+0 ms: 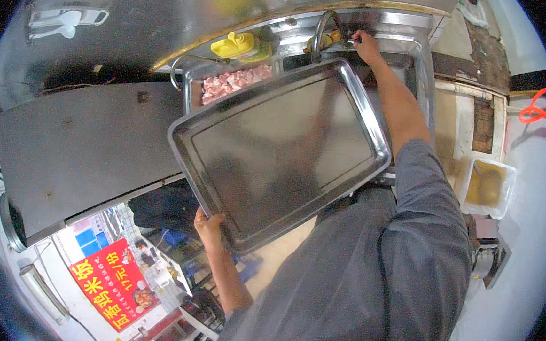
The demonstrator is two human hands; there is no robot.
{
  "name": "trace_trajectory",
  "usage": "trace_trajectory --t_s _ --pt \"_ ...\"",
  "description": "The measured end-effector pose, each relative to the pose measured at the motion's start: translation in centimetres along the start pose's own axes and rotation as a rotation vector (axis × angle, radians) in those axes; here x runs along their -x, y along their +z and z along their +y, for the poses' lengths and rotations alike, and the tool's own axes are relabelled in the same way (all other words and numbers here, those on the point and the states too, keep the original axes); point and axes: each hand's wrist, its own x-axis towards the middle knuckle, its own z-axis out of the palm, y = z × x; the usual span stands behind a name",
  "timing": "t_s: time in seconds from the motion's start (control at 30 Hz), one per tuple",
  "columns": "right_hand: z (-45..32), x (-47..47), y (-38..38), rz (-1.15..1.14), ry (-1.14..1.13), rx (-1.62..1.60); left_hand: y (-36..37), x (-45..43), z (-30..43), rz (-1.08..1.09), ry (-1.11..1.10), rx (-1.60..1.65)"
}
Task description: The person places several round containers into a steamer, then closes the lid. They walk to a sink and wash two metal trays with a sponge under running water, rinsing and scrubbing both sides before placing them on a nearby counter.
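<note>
A large rectangular stainless steel tray [279,156] is tilted across the front of a metal sink [427,79]. My left hand [209,229] grips its lower left corner, thumb over the rim. Beyond the tray's upper right corner, my right hand [367,48] has its fingers closed on a small faucet handle [354,41]. The curved metal faucet [319,37] rises beside that hand. Pieces of raw pink meat [234,84] lie in the left basin, partly hidden by the tray. The tray's inner face shows no food on it.
A yellow jug [241,48] stands behind the basin, near a second curved faucet [177,72]. To the left runs a grey metal worktop [89,127]. A plastic tub of yellowish-brown liquid [486,185] is at right. A red poster [115,285] bearing writing appears lower left.
</note>
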Motion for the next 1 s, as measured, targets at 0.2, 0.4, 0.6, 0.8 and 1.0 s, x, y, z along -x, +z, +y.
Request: trace_trajectory --t_s 0.2,0.4,0.6,0.8,1.0 --pt "-3.9 6.9 -5.5 0.063 -0.046 0.172 2.6 -4.7 -3.2 -0.164 -0.097 -0.055" --pt "-3.6 10.2 -13.9 -0.255 0.232 0.04 7.4 -8.9 -6.6 -0.371 -0.251 0.227" --pt "-4.9 9.3 -17.0 -0.009 0.07 0.428 10.4 -12.4 -11.1 -0.482 -0.389 0.236" --pt "-10.6 11.3 -11.8 0.132 0.062 0.484 7.2 -12.0 -13.2 -0.545 -0.481 0.346" --pt "-12.9 17.9 -1.4 0.101 -0.269 0.527 3.0 -7.3 -9.4 -0.306 -0.419 0.275"
